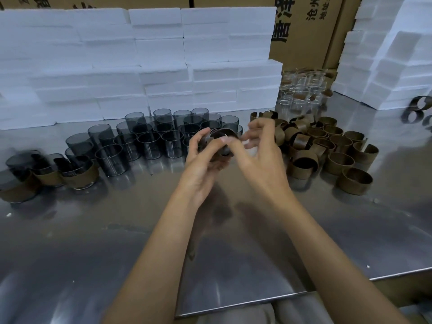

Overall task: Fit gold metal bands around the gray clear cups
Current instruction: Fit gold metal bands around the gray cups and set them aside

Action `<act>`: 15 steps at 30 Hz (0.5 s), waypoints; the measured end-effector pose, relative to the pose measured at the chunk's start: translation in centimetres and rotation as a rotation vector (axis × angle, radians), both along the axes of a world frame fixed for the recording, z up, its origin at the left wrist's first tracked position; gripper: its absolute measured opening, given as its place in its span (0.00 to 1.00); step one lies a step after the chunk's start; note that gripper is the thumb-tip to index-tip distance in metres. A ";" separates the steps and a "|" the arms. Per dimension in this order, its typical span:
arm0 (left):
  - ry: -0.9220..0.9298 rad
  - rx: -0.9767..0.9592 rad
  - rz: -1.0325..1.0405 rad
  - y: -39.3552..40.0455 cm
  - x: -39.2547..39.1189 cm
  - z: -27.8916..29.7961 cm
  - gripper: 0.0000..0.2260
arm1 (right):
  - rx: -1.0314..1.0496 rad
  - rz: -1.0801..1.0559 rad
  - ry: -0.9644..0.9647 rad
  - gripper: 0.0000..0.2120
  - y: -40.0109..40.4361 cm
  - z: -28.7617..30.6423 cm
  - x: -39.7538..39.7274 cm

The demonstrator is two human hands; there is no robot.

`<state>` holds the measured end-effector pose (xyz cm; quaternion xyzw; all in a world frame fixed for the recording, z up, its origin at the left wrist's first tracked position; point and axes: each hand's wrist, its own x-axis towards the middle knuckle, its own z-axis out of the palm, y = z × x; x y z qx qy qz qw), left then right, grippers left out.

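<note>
Above the middle of the steel table (140, 230), my left hand (201, 164) grips a gray clear cup (222, 136) with a gold band around it, tilted toward me. My right hand (259, 155) touches the cup's rim with its thumb while the other fingers spread loosely. Several bare gray cups (149, 141) stand in a cluster behind and to the left. Several loose gold bands (327, 150) lie heaped at the right. Three or so banded cups (79, 176) stand at the far left.
White foam blocks (140, 61) are stacked along the back and at the right (397, 66). Clear glass cups (301, 92) stand at the back right by cardboard boxes (311, 29). The table's front edge (257, 302) runs near my lap.
</note>
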<state>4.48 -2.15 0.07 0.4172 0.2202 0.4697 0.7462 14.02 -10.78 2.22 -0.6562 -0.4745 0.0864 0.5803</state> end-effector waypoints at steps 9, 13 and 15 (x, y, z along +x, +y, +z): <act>0.063 0.056 -0.010 0.4 0.0 -0.8 0.24 | -0.157 0.302 0.684 0.36 5.4 -2.1 0.2; 0.174 0.094 0.020 0.2 0.2 -1.0 0.20 | -0.077 0.205 0.767 0.37 6.0 -3.4 -0.2; 0.195 0.102 0.023 0.1 0.2 -1.0 0.19 | -0.073 0.185 0.787 0.38 6.1 -3.6 -0.1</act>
